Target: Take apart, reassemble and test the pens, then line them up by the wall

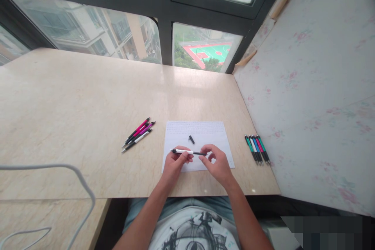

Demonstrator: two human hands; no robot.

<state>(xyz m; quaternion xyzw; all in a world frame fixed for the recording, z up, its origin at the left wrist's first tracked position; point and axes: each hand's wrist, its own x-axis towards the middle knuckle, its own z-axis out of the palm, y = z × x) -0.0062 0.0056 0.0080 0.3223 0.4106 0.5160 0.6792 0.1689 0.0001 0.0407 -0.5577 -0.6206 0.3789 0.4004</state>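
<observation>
My left hand (175, 164) and my right hand (217, 165) hold one white and black pen (187, 151) between them, level above a white sheet of paper (197, 132). The left fingers pinch the white barrel. The right fingers pinch the dark end on the right. A small black part (191, 139) lies loose on the sheet just beyond the pen. Faint writing runs along the sheet's far edge.
Several pink, purple and white pens (139, 133) lie in a bunch left of the sheet. Several green, blue and red pens (257, 149) lie in a row near the beige table's (73, 97) right edge, beside a flowered wall. A white cable (79, 179) loops at the lower left.
</observation>
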